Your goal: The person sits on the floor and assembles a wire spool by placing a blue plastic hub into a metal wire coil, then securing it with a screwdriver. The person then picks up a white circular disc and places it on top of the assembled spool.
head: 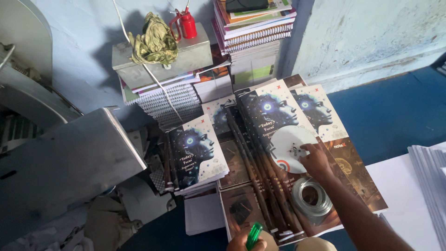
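My right hand (317,161) reaches forward from the lower right. Its fingertips pinch the middle of a white round disc (284,142) that lies on a fanned stack of printed covers (267,109), dark blue with a head in profile. Just behind my wrist a coil of shiny wire (310,197) rests on the same covers. At the bottom edge my left hand (242,241) is closed around a green translucent handle (253,234); the rest of that tool is hidden.
A smaller stack of the same covers (197,151) lies to the left. Against the wall stand spiral notebook piles (253,32) and a metal box (195,53) carrying a green rag (153,44) and a red oil can (187,23). A grey metal machine plate (69,162) is on the left and white sheets (429,172) on the right.
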